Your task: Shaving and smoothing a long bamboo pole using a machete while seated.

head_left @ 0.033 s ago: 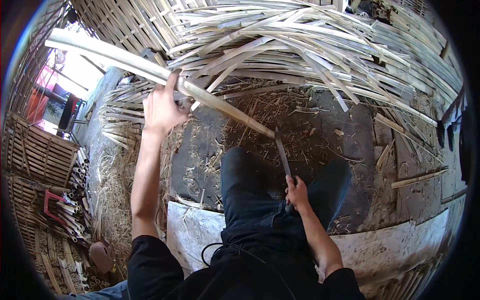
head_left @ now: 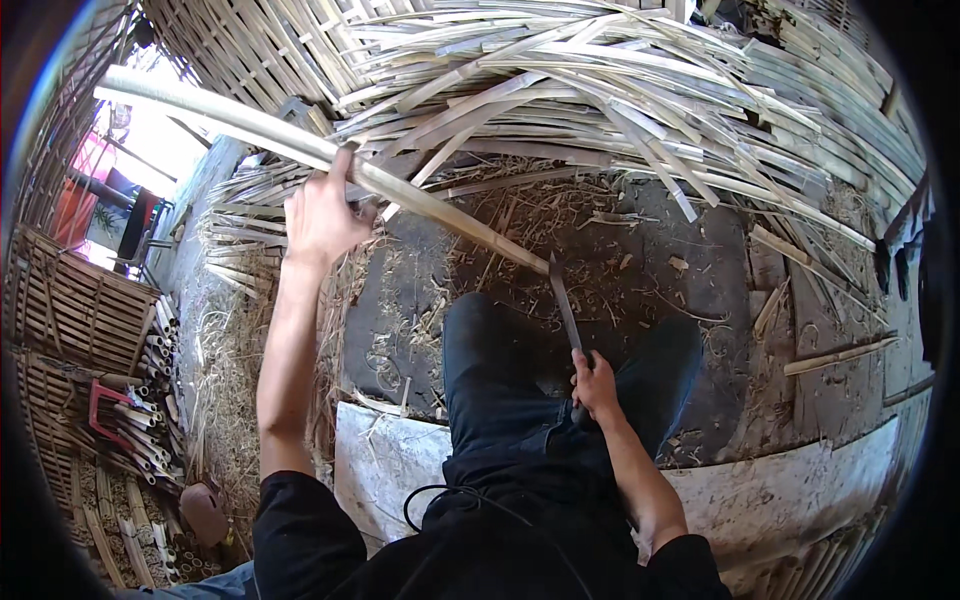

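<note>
A long bamboo pole (head_left: 430,207) slants from the upper left down to the middle of the head view. My left hand (head_left: 325,215) is closed round it about halfway along, one finger lying over the top. In my right hand (head_left: 597,388), close to my right thigh, is the handle of a long-bladed knife (head_left: 566,312), its blade pointing away from me. The knife's tip end meets the lower end of the pole. Whether the edge has gone into the bamboo cannot be made out.
Split bamboo strips (head_left: 600,85) lie heaped across the far side. Shavings litter the dark mat (head_left: 710,380) around my legs. Cut bamboo tubes (head_left: 140,440) and a red-framed saw (head_left: 100,410) are at the left, beside a woven bamboo panel (head_left: 85,310).
The pole's far left end has dipped slightly, and my left hand and forearm have shifted a little. My right hand and the knife are practically where they were.
</note>
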{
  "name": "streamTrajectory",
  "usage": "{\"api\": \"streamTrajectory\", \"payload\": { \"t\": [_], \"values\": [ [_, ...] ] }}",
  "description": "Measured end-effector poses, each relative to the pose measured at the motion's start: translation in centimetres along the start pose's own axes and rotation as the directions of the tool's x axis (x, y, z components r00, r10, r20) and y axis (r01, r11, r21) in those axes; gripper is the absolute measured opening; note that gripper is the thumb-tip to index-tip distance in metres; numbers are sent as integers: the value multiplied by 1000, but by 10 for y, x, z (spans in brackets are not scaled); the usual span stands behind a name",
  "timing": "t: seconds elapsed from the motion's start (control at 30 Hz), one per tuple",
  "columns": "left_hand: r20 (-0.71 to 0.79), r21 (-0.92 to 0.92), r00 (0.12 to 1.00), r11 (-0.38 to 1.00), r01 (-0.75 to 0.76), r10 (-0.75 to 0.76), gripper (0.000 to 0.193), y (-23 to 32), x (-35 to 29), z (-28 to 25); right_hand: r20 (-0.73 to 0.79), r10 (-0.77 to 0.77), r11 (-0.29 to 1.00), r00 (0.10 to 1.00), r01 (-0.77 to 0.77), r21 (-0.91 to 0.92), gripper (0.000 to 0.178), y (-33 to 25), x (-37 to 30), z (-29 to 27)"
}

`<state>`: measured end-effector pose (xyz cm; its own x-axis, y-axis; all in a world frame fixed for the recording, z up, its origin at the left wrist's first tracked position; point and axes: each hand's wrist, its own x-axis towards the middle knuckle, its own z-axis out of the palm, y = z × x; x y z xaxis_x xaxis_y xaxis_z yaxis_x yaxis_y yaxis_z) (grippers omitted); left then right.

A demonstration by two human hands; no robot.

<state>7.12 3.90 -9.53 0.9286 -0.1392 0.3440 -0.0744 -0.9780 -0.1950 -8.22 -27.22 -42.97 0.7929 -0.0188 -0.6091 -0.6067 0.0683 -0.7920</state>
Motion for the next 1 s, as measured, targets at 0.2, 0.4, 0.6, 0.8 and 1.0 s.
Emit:
{"api": "streamTrajectory", "payload": {
  "t": [0.2,0.4,0.6,0.8,1.0],
  "values": [
    [217,357,953,926,123,-210,54,-52,4,76,51,-7,1000,999,9,-25,74,0,3,-2],
    [357,473,914,881,1,-193,28,-99,-22,182,26,-14,1000,1000,14,6,75,0,2,-2],
    [404,415,913,878,-239,58,28,-129,-75,239,5,13,1000,1000,-13,18,74,1,2,-7],
    [405,-223,913,974,46,49,25,-162,-115,282,-1,26,998,1000,-26,49,73,7,8,-3],
    [-28,-643,996,765,44,-81,16,-135,-81,193,-60,-1,993,998,9,120,60,2,7,-1]
  ]
}}
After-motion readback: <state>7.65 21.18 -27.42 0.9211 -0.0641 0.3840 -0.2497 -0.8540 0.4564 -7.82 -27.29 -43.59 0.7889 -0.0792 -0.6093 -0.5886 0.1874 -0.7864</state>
